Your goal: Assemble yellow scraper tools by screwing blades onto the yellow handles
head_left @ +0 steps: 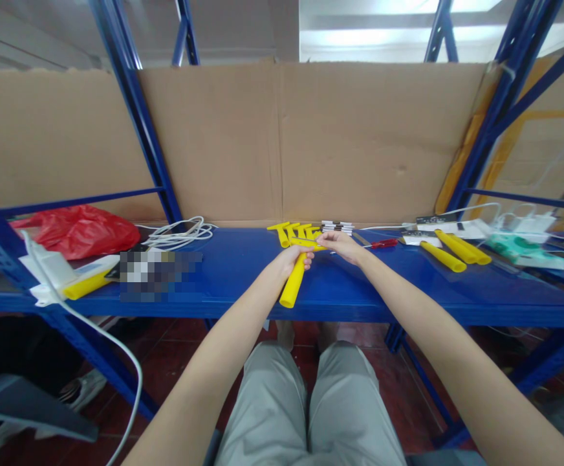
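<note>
A yellow T-shaped plastic handle [292, 285] is gripped in my left hand [295, 257], its round tube pointing down toward the shelf's front edge. The crosspiece of the T lies level above my fingers. At the right end of that crosspiece my right hand [339, 244] is closed in a pinch; whether it grips the end or a small part there is too small to tell. Just behind my hands, several more yellow T-shaped pieces [282, 235] lie in a row. To the right of my right hand is a red-handled tool [383, 244], probably a screwdriver.
The blue shelf top [233, 278] has a cardboard wall [282, 142] behind it. Striped black-and-white pieces [337, 227] are stacked at the back. Yellow tubes [443, 257] lie right. A coiled white cable [185, 233] and red plastic bag [85, 231] lie left. Blue posts [141, 123] flank the shelf.
</note>
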`<state>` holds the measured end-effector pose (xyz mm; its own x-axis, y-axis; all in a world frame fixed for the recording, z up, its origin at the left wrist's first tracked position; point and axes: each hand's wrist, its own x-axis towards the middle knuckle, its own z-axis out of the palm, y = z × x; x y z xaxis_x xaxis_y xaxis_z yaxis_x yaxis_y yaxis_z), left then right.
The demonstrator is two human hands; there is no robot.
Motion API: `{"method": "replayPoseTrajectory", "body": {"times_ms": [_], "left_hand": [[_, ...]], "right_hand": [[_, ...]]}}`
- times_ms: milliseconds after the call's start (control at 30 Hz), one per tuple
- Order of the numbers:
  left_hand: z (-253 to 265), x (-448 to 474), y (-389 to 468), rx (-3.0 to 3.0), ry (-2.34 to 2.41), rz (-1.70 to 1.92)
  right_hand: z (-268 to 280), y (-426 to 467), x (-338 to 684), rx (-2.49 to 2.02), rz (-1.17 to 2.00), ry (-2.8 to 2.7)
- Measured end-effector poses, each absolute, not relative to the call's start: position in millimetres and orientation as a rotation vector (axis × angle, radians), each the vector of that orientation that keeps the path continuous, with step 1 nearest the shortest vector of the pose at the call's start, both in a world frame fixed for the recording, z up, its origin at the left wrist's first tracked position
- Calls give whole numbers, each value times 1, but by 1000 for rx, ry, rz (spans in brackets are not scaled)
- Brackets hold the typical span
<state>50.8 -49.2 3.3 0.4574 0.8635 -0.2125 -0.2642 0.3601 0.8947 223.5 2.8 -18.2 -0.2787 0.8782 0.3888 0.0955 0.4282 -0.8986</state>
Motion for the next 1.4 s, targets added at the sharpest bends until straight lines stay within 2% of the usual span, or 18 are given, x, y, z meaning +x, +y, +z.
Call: {"method": "replayPoseTrajectory", "body": {"times_ms": [400,933,1400], "left_hand": [[6,52,-51,930,825,848],[0,52,-45,935,848,851],[1,52,-49,950,894,858]], "right_hand": [[-10,-1,227,-838,670,-1976],[-5,-15,223,-872,-317,-2309],[-6,-15,223,-951,-324,-2312]]}}
